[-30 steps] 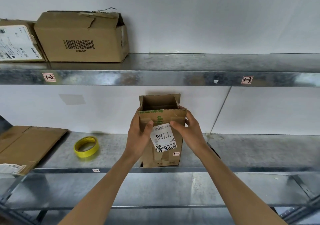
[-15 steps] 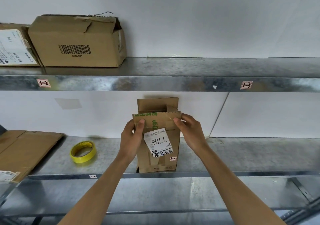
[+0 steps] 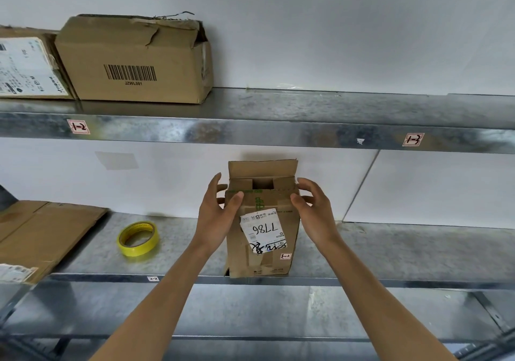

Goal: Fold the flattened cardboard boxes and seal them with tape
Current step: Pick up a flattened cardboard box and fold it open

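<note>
A small brown cardboard box [image 3: 262,260] with a white label reading 7786 stands upright on the middle metal shelf [image 3: 390,252]. Its two side flaps lie folded inward at the top, the rear flap stands up and the front flap is bent forward. My left hand [image 3: 218,211] holds the box's upper left corner, thumb on the front face. My right hand [image 3: 313,209] holds the upper right corner, fingers curved over the side flap. A yellow tape roll [image 3: 138,238] lies on the shelf to the left of the box.
Flattened cardboard [image 3: 41,232] lies at the left end of the middle shelf. Two closed boxes [image 3: 133,60] sit on the upper shelf [image 3: 278,129] at the left. A white wall stands behind, and another metal shelf [image 3: 250,313] runs below.
The side flaps have been folded inward over the opening. Both hands slid from the front flap out to the box's top corners.
</note>
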